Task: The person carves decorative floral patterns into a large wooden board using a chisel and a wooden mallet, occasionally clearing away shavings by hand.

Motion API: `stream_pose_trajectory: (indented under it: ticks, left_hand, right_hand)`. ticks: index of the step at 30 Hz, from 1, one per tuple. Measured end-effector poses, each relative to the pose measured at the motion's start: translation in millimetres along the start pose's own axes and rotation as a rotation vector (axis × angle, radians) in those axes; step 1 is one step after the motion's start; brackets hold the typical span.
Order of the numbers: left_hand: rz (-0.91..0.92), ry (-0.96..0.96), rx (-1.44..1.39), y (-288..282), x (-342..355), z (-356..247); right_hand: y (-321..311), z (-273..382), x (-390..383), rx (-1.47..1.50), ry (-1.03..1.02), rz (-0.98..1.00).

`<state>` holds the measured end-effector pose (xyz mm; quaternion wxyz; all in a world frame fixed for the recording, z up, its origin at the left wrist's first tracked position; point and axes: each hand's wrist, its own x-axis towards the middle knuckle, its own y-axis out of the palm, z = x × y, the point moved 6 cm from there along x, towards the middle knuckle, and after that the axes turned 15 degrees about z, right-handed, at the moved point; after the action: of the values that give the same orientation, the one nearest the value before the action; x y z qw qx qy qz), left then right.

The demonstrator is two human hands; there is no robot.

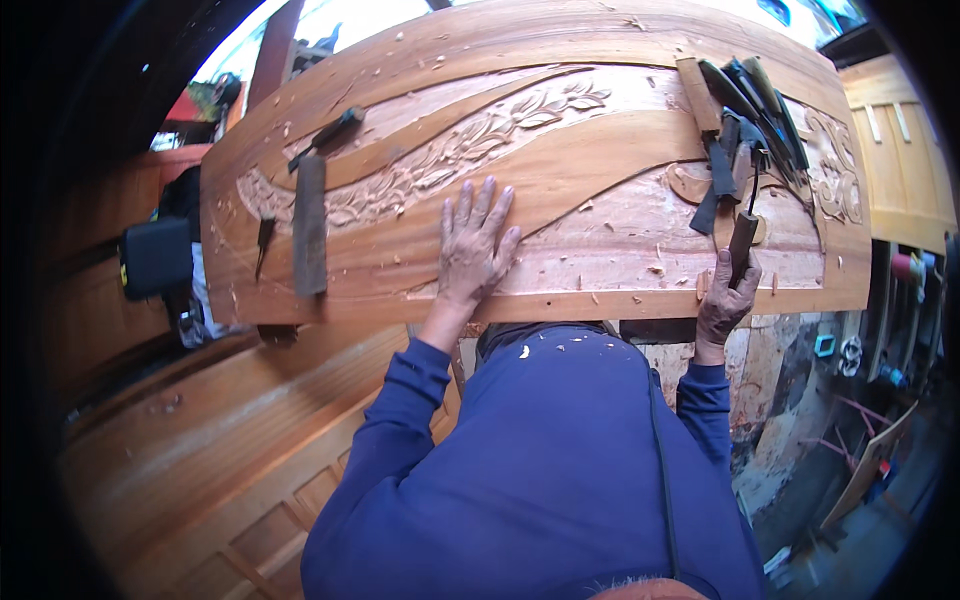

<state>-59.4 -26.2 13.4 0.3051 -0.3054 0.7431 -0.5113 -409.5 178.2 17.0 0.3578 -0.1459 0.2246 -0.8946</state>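
Note:
A large carved wooden panel (600,140) lies in front of me, with a band of raised leaves (480,145) and scrolled relief at its right end. My left hand (475,245) rests flat on its smooth surface, fingers spread, holding nothing. Near the panel's right front, my right hand (728,295) is closed around the dark wooden handle of a carving chisel (742,248). Its thin shank points away from me toward a pile of carving tools (755,100), mostly chisels with wooden or dark handles. The pile partly hides the chisel's tip.
On the panel's left lie a long wooden bar (310,225), a dark-handled tool (340,130) and a small dark blade (264,243). Wood shavings are scattered about. A dark case (157,257) stands at left; paneled wooden doors (270,535) lean below left.

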Motion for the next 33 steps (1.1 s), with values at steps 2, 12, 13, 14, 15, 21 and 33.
stream_pose_trajectory:
  ticks: [2, 12, 13, 14, 15, 21, 33]
  left_hand:
    - [-0.021, 0.01, -0.02, 1, -2, -1]
    - [-0.198, 0.0, -0.054, 2, -11, 7]
    - [-0.215, -0.002, -0.086, -1, -12, 8]
    - [-0.322, 0.014, -0.03, -8, -14, 5]
    - [-0.327, 0.009, -0.027, -9, -15, 7]
    - [-0.727, -0.215, 0.001, -86, -51, 95]
    - [-0.4, -0.761, 0.011, -116, -116, 274]
  right_hand:
    - [2, 6, 0, -0.065, -0.13, 0.03]
    - [-3, 8, -1, -0.165, -0.221, -0.042]
    - [-6, 8, 0, -0.15, -0.214, -0.074]
    - [-8, 5, 1, -0.085, -0.174, -0.1]
    - [-11, -4, 2, 0.009, -0.051, -0.105]
    - [-58, -20, -4, -0.029, -0.08, -0.224]
    - [109, 111, -54, -0.211, -0.536, 0.473]
